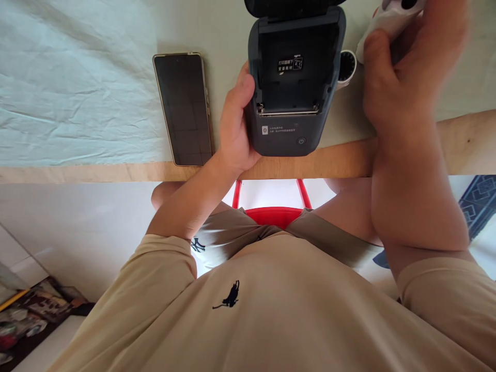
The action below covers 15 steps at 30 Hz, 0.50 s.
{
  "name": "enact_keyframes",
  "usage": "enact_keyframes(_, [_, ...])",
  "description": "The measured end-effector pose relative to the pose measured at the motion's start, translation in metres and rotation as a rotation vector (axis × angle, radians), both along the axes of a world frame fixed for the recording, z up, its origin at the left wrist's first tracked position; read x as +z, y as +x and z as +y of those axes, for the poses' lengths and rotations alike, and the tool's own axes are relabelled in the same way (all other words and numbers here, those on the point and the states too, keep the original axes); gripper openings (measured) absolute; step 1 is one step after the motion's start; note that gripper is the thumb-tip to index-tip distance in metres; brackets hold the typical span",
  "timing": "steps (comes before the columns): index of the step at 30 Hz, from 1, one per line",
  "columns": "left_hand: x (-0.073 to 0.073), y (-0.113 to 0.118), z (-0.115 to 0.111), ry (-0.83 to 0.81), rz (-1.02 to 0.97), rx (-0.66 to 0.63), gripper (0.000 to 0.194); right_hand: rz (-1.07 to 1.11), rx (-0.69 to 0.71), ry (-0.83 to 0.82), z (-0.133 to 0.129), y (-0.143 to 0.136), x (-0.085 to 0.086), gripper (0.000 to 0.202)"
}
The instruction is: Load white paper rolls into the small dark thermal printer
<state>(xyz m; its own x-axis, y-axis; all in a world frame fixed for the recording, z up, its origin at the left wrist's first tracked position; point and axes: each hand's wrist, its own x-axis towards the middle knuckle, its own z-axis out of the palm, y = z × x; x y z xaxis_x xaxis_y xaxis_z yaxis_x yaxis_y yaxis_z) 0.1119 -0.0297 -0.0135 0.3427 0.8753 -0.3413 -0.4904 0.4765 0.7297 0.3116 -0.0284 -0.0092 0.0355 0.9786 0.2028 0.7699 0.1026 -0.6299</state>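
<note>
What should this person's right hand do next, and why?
Perhaps the right hand should bring its white roll over the open compartment of the dark device: the lid is up, no roll shows inside, and the left hand holds the device.

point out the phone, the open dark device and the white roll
Phone (184, 109), head view: middle of its dark screen.
Open dark device (296, 88), head view: inside of its bay.
White roll (392, 19), head view: its outer side.
</note>
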Motion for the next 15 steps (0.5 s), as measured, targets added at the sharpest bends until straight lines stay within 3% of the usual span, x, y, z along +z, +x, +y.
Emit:
enact_keyframes(11, [-0.0029, -0.0015, 0.0006, -0.032, -0.027, -0.018, 0.021, -0.114, 0.016, -0.062, 0.0003, -0.0058, -0.0031, 0.038])
enact_keyframes(13, [-0.0029, -0.0011, 0.0005, -0.031, -0.031, -0.010, 0.021, 0.069, 0.000, -0.102, 0.0005, -0.0055, -0.0027, 0.042])
enact_keyframes(15, [-0.0025, -0.0005, 0.0003, -0.013, -0.054, -0.004, 0.020, 0.377, -0.103, -0.155, 0.0009, -0.0056, -0.0027, 0.046])
